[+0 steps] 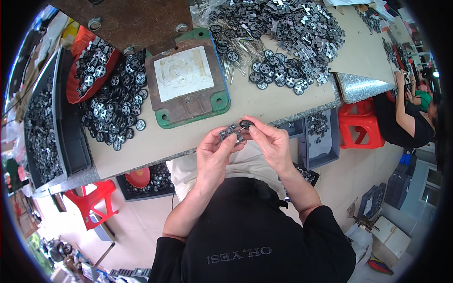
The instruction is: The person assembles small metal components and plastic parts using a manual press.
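An assembly workshop: workbench (264,101) heaped with small wheels (115,106) and metal parts (302,23).

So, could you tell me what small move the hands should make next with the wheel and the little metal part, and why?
Probably push the wheel sideways into the metal part. The right hand pinches the wheel beside the part held in the left hand, and the two sit almost touching above the table edge, so closing that gap looks like the natural step.
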`<state>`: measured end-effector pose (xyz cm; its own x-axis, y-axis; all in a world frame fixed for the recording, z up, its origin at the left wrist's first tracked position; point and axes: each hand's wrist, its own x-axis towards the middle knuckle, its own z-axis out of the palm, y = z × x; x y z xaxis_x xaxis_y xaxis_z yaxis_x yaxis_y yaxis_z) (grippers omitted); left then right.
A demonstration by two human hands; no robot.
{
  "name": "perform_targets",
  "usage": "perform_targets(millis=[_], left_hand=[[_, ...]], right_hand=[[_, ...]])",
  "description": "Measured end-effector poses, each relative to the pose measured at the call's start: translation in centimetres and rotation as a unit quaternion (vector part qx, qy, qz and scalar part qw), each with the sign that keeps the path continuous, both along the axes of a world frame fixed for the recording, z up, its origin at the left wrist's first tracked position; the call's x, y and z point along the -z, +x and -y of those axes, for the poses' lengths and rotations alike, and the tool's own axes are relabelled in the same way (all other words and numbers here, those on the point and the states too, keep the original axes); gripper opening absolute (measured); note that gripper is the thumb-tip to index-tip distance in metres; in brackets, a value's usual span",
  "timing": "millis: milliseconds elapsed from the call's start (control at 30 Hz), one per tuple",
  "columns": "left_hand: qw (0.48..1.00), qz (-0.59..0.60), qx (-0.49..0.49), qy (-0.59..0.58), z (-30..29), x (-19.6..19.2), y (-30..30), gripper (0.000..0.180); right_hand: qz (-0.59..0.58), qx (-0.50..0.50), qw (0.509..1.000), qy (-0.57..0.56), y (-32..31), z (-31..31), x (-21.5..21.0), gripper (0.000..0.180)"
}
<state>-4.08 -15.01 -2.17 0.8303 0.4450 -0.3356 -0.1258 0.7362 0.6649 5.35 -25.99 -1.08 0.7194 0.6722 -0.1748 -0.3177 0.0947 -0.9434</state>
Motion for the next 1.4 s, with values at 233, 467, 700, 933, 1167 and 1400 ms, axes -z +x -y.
perform_targets(millis=[233, 467, 700, 933, 1167, 1400], left_hand=[[1.000, 0.004, 0.001, 0.015, -0.1, 0.3, -0.1, 0.017], [1.000, 0.005, -0.005, 0.009, -0.1, 0.1, -0.1, 0.018], [1.000, 0.004, -0.011, -0.013, 0.0, -0.2, 0.0, 0.018], [0.998, -0.035, -0.028, 0.041, -0.1, 0.1, -0.3, 0.019], [0.997, -0.011, 0.048, 0.052, -1.3, 0.1, -0.6, 0.025], [0.984, -0.024, 0.062, 0.168, -1.0, -0.3, -0.5, 0.023]], right_hand=[[0.078, 0.046, 0.995, -0.035, -0.8, -0.4, 0.3, 0.028], [0.145, 0.065, 0.986, -0.056, -1.0, -0.7, 0.4, 0.028], [0.195, 0.068, 0.975, -0.080, -1.2, -0.8, 0.4, 0.028], [0.284, 0.057, 0.953, -0.094, -1.2, -0.4, 0.9, 0.032], [0.193, -0.135, 0.969, -0.076, 3.4, 1.0, -1.4, 0.037], [0.053, -0.130, 0.980, -0.142, 2.8, 0.9, -0.5, 0.033]])
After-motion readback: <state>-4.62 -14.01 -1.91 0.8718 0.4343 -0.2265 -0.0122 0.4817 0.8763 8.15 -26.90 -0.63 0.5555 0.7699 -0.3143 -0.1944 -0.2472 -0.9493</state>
